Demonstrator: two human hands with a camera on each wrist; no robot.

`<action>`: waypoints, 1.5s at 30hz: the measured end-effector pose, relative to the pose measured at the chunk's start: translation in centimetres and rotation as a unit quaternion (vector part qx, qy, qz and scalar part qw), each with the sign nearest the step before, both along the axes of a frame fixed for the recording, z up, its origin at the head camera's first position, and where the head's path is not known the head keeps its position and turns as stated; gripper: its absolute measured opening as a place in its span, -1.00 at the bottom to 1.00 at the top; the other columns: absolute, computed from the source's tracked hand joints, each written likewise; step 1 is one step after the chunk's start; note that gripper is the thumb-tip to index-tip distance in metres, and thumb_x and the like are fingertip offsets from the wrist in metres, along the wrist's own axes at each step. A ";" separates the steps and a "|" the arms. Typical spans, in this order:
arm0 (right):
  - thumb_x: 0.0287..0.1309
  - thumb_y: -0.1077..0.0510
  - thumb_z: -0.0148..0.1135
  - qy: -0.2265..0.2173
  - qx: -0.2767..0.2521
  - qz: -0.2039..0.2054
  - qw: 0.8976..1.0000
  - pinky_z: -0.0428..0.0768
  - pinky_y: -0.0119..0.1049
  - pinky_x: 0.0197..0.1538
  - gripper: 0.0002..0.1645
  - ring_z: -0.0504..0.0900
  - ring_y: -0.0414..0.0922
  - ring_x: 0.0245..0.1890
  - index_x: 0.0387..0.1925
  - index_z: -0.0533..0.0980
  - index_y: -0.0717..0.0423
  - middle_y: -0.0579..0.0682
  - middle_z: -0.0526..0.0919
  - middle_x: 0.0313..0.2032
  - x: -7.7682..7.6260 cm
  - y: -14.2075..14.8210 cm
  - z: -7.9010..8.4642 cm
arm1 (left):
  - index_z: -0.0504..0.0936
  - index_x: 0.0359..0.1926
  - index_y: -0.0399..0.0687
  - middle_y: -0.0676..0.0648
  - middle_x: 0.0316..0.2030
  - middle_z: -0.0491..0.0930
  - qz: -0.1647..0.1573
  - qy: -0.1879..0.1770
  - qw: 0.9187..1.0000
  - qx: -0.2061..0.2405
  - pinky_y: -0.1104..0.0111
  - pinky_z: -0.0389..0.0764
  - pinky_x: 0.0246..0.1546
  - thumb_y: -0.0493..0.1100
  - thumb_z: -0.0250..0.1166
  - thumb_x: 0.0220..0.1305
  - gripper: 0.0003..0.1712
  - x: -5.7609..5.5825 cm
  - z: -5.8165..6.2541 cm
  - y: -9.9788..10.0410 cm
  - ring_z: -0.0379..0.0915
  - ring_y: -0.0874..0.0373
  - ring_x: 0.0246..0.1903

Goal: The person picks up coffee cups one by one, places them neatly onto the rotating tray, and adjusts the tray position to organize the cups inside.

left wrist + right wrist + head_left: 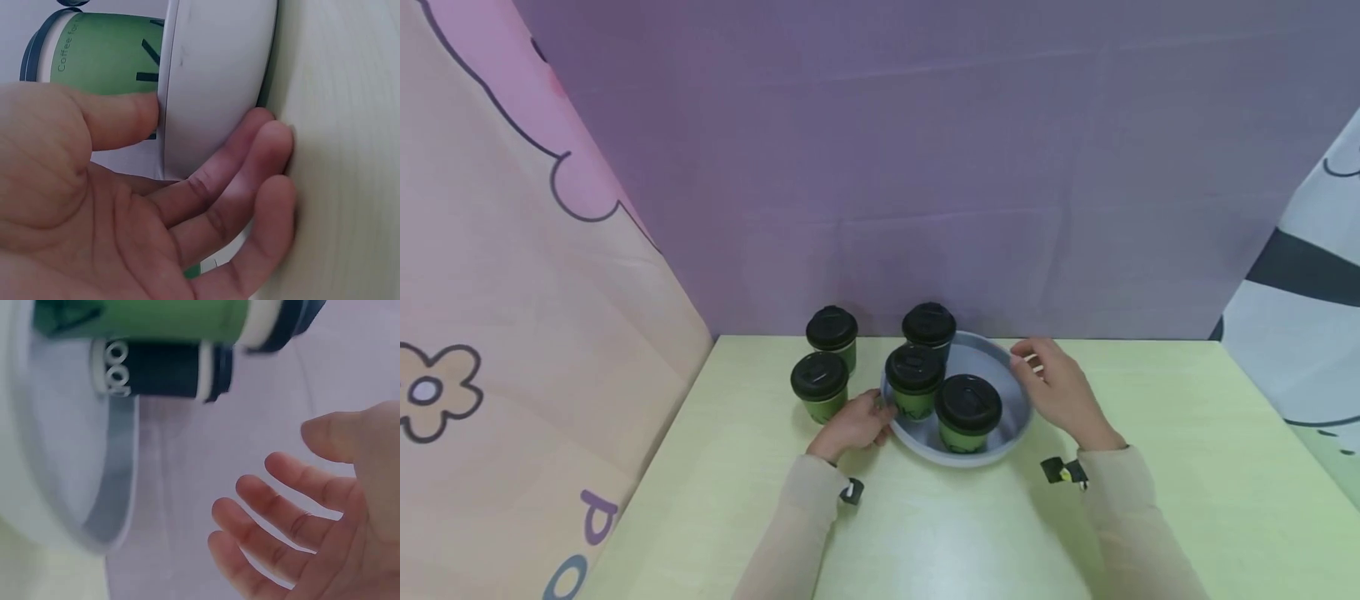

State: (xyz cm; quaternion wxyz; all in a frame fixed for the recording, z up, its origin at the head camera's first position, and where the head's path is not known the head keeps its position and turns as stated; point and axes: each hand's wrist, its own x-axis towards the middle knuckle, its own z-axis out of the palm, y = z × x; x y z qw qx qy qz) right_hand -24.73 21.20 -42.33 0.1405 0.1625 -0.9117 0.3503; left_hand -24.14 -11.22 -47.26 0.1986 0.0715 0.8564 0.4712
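Note:
My left hand [856, 423] grips the left edge of a round grey tray [1015, 417], thumb on the rim and fingertips low against its outer wall by the table. Beyond the tray's right rim, my right hand [1063, 393] hovers with loosely bent, spread fingers; the right wrist view has it apart from the tray. Two green paper coffee cups [964, 440] [914, 406] with black lids stand in the tray. Behind them is a dark cup [165, 369] with white lettering, also in the tray; its base is hidden in the head view.
Left of the tray, two more black-lidded green cups [825, 408] [846, 357] stand on the pale yellow table [940, 533], the nearer one close to my left hand. A purple cloth wall [887, 167] rises behind the table, with patterned cloths at both sides.

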 end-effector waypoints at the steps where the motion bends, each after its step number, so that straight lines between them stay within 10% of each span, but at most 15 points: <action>1: 0.53 0.07 0.05 0.003 0.002 -0.004 1.000 0.63 0.00 -0.03 -0.65 0.66 0.11 -0.05 0.07 0.55 0.25 0.20 0.63 0.04 -0.2 0.2 -0.3 | 0.16 0.51 -0.41 -0.21 -0.33 0.67 0.003 0.001 1.000 0.001 0.32 0.60 -0.35 -0.04 0.03 0.59 -0.31 0.0 0.0 0.0 0.57 0.07 -0.40; 35: 0.56 0.19 -0.07 -0.152 -0.016 0.004 0.988 0.45 -0.27 -0.38 -0.75 0.44 -0.10 -0.43 0.10 0.49 0.10 0.09 0.53 -0.33 -3.1 4.3 -6.9 | 0.38 0.42 -0.31 -0.18 -0.42 0.65 0.068 0.037 0.997 0.001 0.39 0.48 -0.55 -0.02 -0.05 0.62 -0.44 -0.3 -0.9 0.7 0.43 0.17 -0.61; 45: 0.59 0.12 -0.08 -0.204 -0.041 0.024 0.978 0.46 -0.30 -0.35 -0.76 0.43 -0.14 -0.42 0.10 0.45 0.09 0.04 0.46 -0.34 -3.0 4.8 -6.8 | 0.22 0.51 -0.33 -0.15 -0.39 0.68 0.033 0.044 0.997 -0.058 0.10 0.62 0.02 -0.02 -0.05 0.61 -0.36 0.2 0.4 0.5 0.61 0.02 -0.38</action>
